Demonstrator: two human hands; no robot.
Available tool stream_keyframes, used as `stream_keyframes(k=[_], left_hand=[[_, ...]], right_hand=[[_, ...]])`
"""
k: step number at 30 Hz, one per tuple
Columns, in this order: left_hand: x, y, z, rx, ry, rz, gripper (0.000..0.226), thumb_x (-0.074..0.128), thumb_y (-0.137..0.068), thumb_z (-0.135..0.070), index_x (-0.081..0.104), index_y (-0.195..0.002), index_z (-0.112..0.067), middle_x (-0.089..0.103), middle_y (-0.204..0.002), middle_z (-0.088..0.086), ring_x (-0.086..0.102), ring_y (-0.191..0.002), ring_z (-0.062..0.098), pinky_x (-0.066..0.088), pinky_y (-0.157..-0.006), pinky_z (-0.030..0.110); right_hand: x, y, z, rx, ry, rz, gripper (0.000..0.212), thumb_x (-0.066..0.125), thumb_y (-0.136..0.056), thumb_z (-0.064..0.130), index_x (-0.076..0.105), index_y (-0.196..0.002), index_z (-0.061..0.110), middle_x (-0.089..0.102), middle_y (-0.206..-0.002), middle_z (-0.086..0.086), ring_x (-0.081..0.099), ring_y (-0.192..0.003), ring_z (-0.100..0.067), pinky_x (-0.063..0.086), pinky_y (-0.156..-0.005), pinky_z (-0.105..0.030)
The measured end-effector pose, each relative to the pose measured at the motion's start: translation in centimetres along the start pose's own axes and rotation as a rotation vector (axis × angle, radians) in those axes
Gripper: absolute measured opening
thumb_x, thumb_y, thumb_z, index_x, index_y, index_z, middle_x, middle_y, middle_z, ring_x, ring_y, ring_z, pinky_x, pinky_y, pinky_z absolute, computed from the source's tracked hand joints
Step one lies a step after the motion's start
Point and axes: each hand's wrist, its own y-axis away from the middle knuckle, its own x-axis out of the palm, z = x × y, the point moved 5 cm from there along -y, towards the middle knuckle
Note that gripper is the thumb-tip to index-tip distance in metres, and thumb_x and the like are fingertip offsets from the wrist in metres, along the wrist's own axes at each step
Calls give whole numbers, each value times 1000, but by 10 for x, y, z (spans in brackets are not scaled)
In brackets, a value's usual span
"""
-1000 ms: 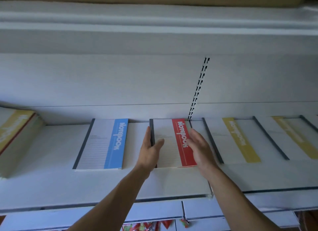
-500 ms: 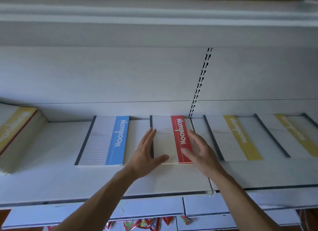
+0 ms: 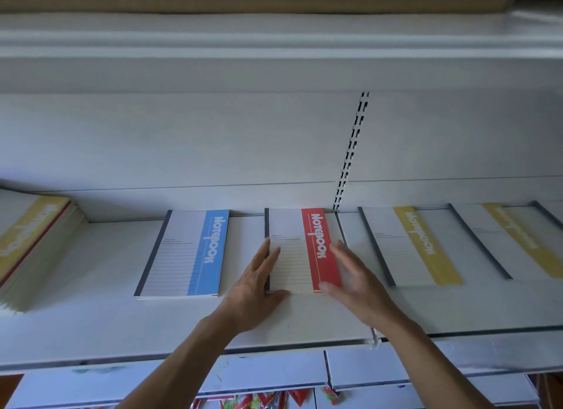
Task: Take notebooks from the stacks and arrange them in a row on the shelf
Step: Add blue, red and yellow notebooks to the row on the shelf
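Squaring the red notebook into the row

Both hands, the left hand [image 3: 259, 290] and the right hand [image 3: 356, 280], are spread flat and hold nothing, flanking the red notebook [image 3: 301, 250] lying on the shelf [image 3: 91, 326] between the blue notebook [image 3: 185, 253] and a yellow notebook [image 3: 408, 247]. Next probably another from the stack [image 3: 30, 244]; bare shelf lies left of the blue one.

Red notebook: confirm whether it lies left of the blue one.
No, the red notebook lies to the right of the blue notebook on the shelf.
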Motion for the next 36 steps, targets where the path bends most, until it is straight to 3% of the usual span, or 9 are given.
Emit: stream_keyframes(k=[3, 5, 8, 12, 16, 18, 21, 25, 36], left_hand=[[-7, -8, -21, -167, 536, 29, 70, 68, -86, -32, 30, -144, -36, 35, -148, -4, 47, -128, 12, 51, -94, 24], [-4, -15, -29, -233, 683, -13, 56, 64, -85, -37, 39, -136, -32, 53, -129, 3, 57, -117, 17, 53, -90, 27], [4, -17, -31, -268, 704, -81, 54, 59, -88, -40, 37, -136, -32, 50, -129, 5, 54, -117, 17, 52, -88, 22], [4, -15, -32, -297, 749, -84, 42, 56, -96, -29, 38, -135, -32, 52, -127, 5, 56, -115, 16, 52, -86, 21], [-8, -11, -43, -340, 766, -99, 34, 53, -97, -21, 42, -126, -36, 60, -120, -3, 60, -109, 16, 52, -83, 20], [-22, -6, -49, -404, 645, -115, 39, 52, -98, -25, 35, -130, -39, 53, -122, -16, 54, -109, 6, 44, -88, 18], [-61, 0, -47, -394, -2, -140, 48, 53, -97, -37, 40, -142, -29, 49, -140, -8, 49, -124, 11, 43, -100, 27], [-108, 19, -50, -339, -555, -127, 40, 46, -97, -41, 50, -135, -31, 53, -139, -9, 51, -125, 14, 42, -101, 31], [-254, 173, 29, -556, -731, -410, 46, 49, -94, -42, 50, -137, -27, 51, -140, -10, 46, -128, 13, 40, -102, 30]], right_hand=[[6, -2, 13, 77, -289, -16, 38, 62, -93, 28, 47, -123, 44, 50, -125, 38, 50, -113, 18, 39, -93, -10], [17, -4, 18, 57, -303, -43, 47, 60, -94, 31, 40, -135, 42, 48, -128, 35, 51, -108, 17, 40, -93, -12], [23, -3, 17, 90, -343, -95, 60, 59, -94, 33, 28, -145, 43, 37, -129, 37, 45, -108, 17, 35, -97, -15], [20, -4, 11, 135, -410, -94, 60, 59, -94, 31, 31, -147, 37, 44, -131, 28, 44, -106, 21, 35, -105, -25], [11, -4, 21, 150, -200, -118, 45, 54, -97, 29, 42, -141, 31, 56, -131, 12, 56, -105, 2, 47, -83, -16], [-2, -10, 33, 108, 100, -182, 41, 51, -98, 30, 46, -139, 25, 56, -133, 8, 56, -110, -6, 49, -83, -20], [-11, -25, 65, -45, 496, -254, 40, 50, -96, 30, 52, -135, 20, 59, -133, 2, 56, -118, -15, 49, -95, -32], [19, -48, 125, -201, 763, -101, 35, 47, -95, 28, 57, -126, 15, 60, -125, -3, 55, -117, -22, 48, -90, -34], [234, -69, 270, -475, 953, 265, 27, 47, -85, 6, 59, -108, 8, 57, -120, -12, 53, -115, -32, 45, -89, -38]])
